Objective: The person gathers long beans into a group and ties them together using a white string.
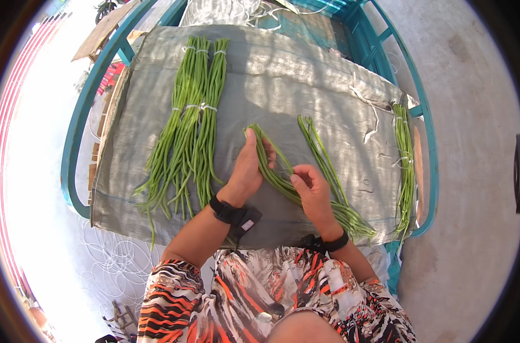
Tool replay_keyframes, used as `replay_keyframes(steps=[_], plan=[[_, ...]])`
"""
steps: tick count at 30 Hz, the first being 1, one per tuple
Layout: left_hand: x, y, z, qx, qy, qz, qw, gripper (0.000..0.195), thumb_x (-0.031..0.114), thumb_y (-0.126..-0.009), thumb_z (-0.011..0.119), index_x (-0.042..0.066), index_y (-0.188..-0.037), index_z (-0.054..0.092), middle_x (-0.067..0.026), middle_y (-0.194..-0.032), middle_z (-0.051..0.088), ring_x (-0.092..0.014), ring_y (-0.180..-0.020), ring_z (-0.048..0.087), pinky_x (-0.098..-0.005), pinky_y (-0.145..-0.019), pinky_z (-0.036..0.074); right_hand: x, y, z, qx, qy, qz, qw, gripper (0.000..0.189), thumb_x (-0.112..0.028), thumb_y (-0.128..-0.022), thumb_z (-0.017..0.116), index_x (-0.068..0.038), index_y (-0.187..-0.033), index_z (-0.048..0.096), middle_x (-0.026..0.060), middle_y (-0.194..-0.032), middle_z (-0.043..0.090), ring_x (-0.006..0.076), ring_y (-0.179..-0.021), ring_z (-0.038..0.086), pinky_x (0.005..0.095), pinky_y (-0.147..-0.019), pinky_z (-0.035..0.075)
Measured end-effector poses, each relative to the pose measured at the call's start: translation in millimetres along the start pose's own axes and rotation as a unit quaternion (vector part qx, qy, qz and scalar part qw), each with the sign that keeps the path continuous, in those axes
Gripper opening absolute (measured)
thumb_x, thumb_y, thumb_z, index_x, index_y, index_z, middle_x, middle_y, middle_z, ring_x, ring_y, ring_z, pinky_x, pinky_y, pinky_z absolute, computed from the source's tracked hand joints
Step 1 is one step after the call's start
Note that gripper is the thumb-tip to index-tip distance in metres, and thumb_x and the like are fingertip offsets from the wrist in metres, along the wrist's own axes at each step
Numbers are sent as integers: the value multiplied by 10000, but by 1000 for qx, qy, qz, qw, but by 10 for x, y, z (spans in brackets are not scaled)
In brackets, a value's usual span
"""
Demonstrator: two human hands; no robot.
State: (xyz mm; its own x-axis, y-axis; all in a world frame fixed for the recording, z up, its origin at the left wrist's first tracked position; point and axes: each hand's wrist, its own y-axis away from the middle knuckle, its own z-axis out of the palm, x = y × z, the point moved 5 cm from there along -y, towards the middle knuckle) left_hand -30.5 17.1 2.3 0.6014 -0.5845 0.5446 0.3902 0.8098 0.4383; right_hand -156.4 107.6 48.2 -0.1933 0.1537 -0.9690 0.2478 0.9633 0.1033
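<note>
My left hand [252,165] is closed around the upper part of a loose bunch of green yardlong beans [281,185], whose other ends trail down to the right. My right hand [313,188] pinches a single bean [283,159] between thumb and fingers, just right of that bunch. A few loose beans [318,150] lie beyond my right hand, their lower ends by the held bunch. Tied bundles of beans [195,115] with white bands rest side by side on the left. Another tied bundle [403,158] lies at the far right.
A grey woven sheet [268,94] covers the surface beneath the beans. Teal metal rails [82,111] curve up along both sides. White strips [371,115] lie near the right bundle. Coiled white cord [118,261] is on the floor at lower left.
</note>
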Motion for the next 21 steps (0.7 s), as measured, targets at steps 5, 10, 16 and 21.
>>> replay_keyframes(steps=[5, 10, 16, 21], plan=[[-6, -29, -30, -12, -3, -6, 1000, 525, 569, -950, 322, 72, -904, 486, -42, -768, 505, -148, -674, 493, -275, -583, 420, -80, 52, 24, -1, 33, -4, 999, 122, -76, -891, 606, -25, -998, 576, -44, -826, 550, 16, -721, 479, 177, -647, 402], [-20, -40, -15, -23, 35, -16, 999, 529, 565, -954, 317, 65, -930, 489, -48, -777, 533, -156, -685, 509, -293, -621, 437, -72, 81, 23, 29, -27, 13, 999, 115, -68, -868, 599, -33, -977, 587, -3, -820, 587, 60, -699, 525, 222, -627, 430], [-37, -64, -50, -36, 57, -16, 998, 573, 587, -946, 305, 50, -972, 503, -45, -770, 533, -158, -683, 507, -294, -629, 440, -214, 80, 96, 56, 36, -24, 997, 118, -65, -854, 609, -30, -965, 586, 10, -802, 592, 72, -699, 540, 232, -625, 439], [-47, -50, 3, -25, 62, -35, 997, 573, 595, -946, 274, 69, -971, 499, -37, -777, 536, -171, -686, 514, -293, -634, 452, 14, 88, 159, 33, 74, 3, 997, 131, -64, -830, 628, -34, -952, 591, 44, -796, 603, 106, -680, 566, 259, -624, 460]])
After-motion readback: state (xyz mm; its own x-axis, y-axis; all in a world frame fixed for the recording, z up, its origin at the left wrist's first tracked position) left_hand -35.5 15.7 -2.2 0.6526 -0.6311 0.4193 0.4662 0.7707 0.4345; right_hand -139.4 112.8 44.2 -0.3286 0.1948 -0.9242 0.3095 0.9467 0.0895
